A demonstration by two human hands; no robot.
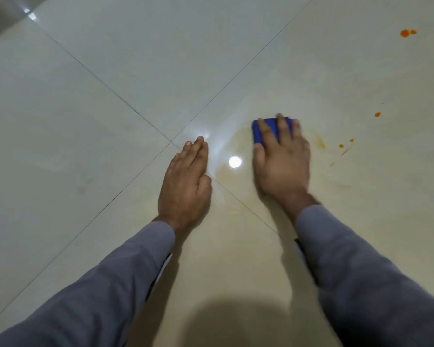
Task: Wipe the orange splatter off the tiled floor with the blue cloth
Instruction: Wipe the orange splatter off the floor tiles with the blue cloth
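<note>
Head view, looking down at glossy pale tiled floor (110, 159). Four tiles meet at a grout cross just left of centre.

Right hand (281, 161): flat, palm down, fingers straight and slightly spread, pressing the blue cloth (269, 130) onto the floor. Cloth folded small; shows between and ahead of the fingers, mostly covered by them. Hand edges blurred.

Left hand (186, 179): flat on the floor, fingers straight and held together, fingertips right at the grout cross. Holds nothing. Well apart from the cloth, on its left.

Grey sleeves (361, 279) on both forearms, running in from the bottom edge.

Orange splatter: faint yellowish smear (236, 141) around and nearer than the cloth, with a darker streak (320, 142) just right of the right hand. Small orange drops (341, 146) further right, one lone drop (377, 114) beyond them, and a larger double blot (407, 33) near the top right corner of the view, well apart from the cloth.

Bright lamp reflection (235, 162) on the tile between the two hands. Dark shadow (236, 319) on the floor at the bottom edge, between the sleeves.
</note>
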